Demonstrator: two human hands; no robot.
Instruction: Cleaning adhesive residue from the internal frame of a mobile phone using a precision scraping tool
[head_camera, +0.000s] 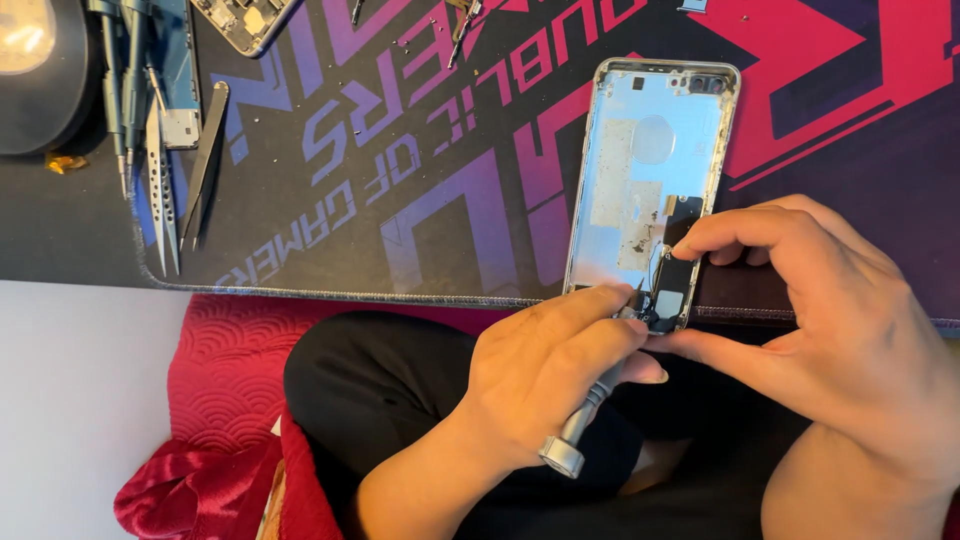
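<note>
1. Phone shell (645, 190) is lying face up on the big desk mat (420, 180), and its bottom end is hanging just over the mat's near edge. Every place below is told from this shell.
2. Most of the inside parts are already out, so the shell is looking nearly bare. A few dark parts (672, 275) are still sitting at its bottom end, so that bit looks left to do.
3. The left hand (545, 370) is curling tight around a thin grey screwdriver (590, 405). Its tip is poking into the shell's bottom corner.
4. The right hand (820, 310) is half closed. Its pointing finger is pressing on the shell's right edge and its thumb is touching the bottom end, pinching the shell steady.
5. Tweezers (200, 165) and other small tools (130, 90) are lying far to the left of the shell, with no hand on them.
6. Another opened phone part (245, 20) is sitting up and to the left of the shell.
</note>
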